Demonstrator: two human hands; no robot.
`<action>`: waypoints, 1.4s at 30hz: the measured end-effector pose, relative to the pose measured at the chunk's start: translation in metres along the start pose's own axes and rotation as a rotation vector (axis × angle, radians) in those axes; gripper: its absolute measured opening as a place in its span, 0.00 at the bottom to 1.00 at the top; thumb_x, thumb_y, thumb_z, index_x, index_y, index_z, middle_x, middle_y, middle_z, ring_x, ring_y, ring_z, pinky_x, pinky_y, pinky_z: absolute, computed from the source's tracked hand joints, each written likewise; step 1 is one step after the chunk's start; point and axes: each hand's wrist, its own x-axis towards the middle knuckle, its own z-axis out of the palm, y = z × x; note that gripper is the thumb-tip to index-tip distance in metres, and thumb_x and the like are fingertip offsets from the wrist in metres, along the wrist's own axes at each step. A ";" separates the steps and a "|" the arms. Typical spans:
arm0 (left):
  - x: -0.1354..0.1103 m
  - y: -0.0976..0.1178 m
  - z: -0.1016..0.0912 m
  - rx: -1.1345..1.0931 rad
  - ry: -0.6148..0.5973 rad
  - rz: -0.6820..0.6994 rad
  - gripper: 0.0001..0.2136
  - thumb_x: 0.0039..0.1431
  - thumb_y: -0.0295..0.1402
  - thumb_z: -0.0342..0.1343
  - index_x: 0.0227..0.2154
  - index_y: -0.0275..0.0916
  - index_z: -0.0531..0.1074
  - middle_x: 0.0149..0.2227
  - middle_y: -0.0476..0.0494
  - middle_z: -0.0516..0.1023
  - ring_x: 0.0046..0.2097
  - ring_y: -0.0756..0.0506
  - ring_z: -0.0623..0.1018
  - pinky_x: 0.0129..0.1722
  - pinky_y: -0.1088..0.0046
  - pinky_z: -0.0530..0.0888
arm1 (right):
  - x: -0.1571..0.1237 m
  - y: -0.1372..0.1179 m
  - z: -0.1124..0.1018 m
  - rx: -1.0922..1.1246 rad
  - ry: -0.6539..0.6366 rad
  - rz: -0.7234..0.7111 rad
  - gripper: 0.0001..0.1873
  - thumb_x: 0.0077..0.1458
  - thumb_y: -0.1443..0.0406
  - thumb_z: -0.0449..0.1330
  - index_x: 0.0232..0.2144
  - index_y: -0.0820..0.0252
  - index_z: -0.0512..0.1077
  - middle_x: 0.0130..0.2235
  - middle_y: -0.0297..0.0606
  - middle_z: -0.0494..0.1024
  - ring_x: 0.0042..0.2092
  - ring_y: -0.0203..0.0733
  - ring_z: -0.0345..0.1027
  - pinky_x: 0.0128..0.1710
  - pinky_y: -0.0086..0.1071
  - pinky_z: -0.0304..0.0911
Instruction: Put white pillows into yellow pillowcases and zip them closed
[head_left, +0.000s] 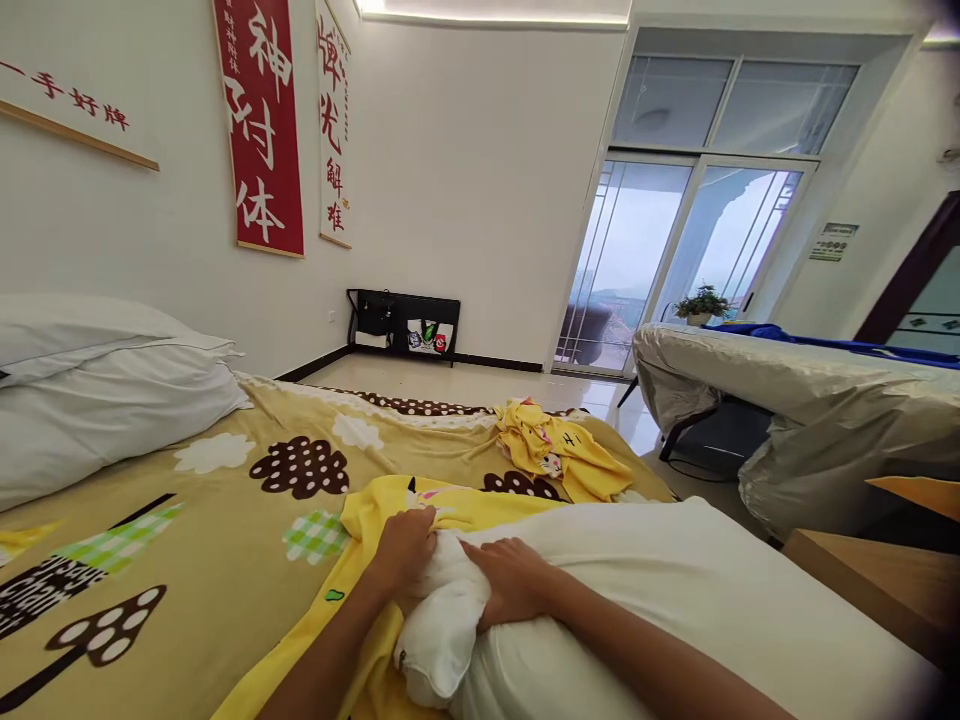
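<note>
A white pillow (637, 580) lies across the front right of the bed, its near end bunched up. My left hand (407, 550) grips the yellow pillowcase (367, 510) at its edge, beside the bunched end. My right hand (517, 580) is closed around the gathered white corner of the pillow. Part of the yellow fabric lies under the pillow and spreads toward me. The fingertips of both hands are partly hidden by the cloth.
A crumpled yellow cloth (562, 450) lies farther back on the patterned bedsheet (247, 540). White pillows (112, 390) are stacked at the left. A plastic-covered table (795, 370) bearing a potted plant (701, 303) stands at right, near a wooden box (877, 580).
</note>
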 end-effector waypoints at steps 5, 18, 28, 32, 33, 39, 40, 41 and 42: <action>0.021 0.030 -0.010 0.060 0.059 -0.039 0.13 0.60 0.26 0.45 0.47 0.32 0.67 0.40 0.32 0.77 0.43 0.39 0.77 0.39 0.66 0.69 | 0.000 -0.039 -0.004 -0.138 -0.051 0.028 0.36 0.38 0.45 0.64 0.41 0.68 0.74 0.38 0.54 0.79 0.39 0.59 0.73 0.40 0.43 0.64; -0.033 0.010 -0.038 0.195 0.067 -0.017 0.12 0.57 0.21 0.46 0.43 0.34 0.66 0.41 0.35 0.72 0.44 0.39 0.73 0.40 0.65 0.67 | 0.018 0.004 -0.021 -0.111 -0.001 0.142 0.40 0.42 0.40 0.59 0.45 0.68 0.72 0.44 0.54 0.77 0.45 0.57 0.71 0.43 0.42 0.63; -0.121 -0.008 -0.009 0.055 -0.008 0.439 0.06 0.59 0.26 0.48 0.34 0.38 0.69 0.37 0.43 0.73 0.40 0.43 0.70 0.42 0.66 0.66 | -0.031 -0.068 -0.029 -0.341 0.257 -0.024 0.29 0.47 0.58 0.64 0.49 0.68 0.69 0.43 0.54 0.76 0.46 0.55 0.69 0.52 0.49 0.56; -0.119 -0.007 0.000 -0.047 -0.094 0.452 0.09 0.62 0.33 0.49 0.43 0.42 0.69 0.48 0.41 0.72 0.52 0.42 0.68 0.53 0.59 0.61 | -0.069 -0.095 0.028 -0.489 0.731 -0.050 0.21 0.56 0.65 0.55 0.52 0.66 0.67 0.47 0.52 0.76 0.46 0.52 0.70 0.49 0.45 0.56; -0.118 -0.008 0.002 -0.043 -0.104 0.464 0.11 0.62 0.35 0.49 0.46 0.43 0.68 0.52 0.41 0.70 0.55 0.40 0.66 0.55 0.56 0.58 | -0.077 -0.101 0.042 -0.522 0.844 -0.070 0.21 0.57 0.64 0.54 0.53 0.63 0.66 0.49 0.49 0.76 0.48 0.51 0.69 0.48 0.43 0.56; -0.110 -0.013 0.010 0.039 -0.158 0.480 0.15 0.62 0.36 0.49 0.50 0.45 0.67 0.55 0.38 0.69 0.57 0.38 0.65 0.55 0.54 0.58 | -0.095 -0.097 0.071 -0.667 0.967 -0.146 0.21 0.63 0.61 0.49 0.57 0.47 0.62 0.48 0.35 0.77 0.47 0.44 0.69 0.45 0.36 0.53; -0.108 -0.013 0.011 0.048 -0.169 0.465 0.14 0.63 0.36 0.48 0.50 0.44 0.68 0.52 0.38 0.71 0.55 0.39 0.67 0.54 0.56 0.59 | -0.092 -0.089 0.064 -0.643 0.909 -0.150 0.22 0.62 0.61 0.49 0.58 0.48 0.62 0.48 0.37 0.76 0.47 0.46 0.69 0.46 0.38 0.53; -0.107 -0.013 0.012 0.057 -0.178 0.442 0.13 0.63 0.35 0.47 0.49 0.44 0.69 0.50 0.38 0.72 0.53 0.40 0.68 0.52 0.58 0.61 | -0.088 -0.080 0.054 -0.594 0.835 -0.143 0.23 0.61 0.62 0.49 0.59 0.50 0.61 0.48 0.40 0.76 0.47 0.47 0.68 0.47 0.40 0.52; -0.105 -0.013 0.012 0.068 -0.183 0.414 0.14 0.63 0.34 0.46 0.49 0.44 0.69 0.49 0.38 0.73 0.51 0.40 0.69 0.51 0.60 0.62 | -0.083 -0.070 0.041 -0.526 0.745 -0.124 0.25 0.60 0.62 0.50 0.60 0.51 0.59 0.47 0.42 0.76 0.46 0.48 0.68 0.47 0.41 0.52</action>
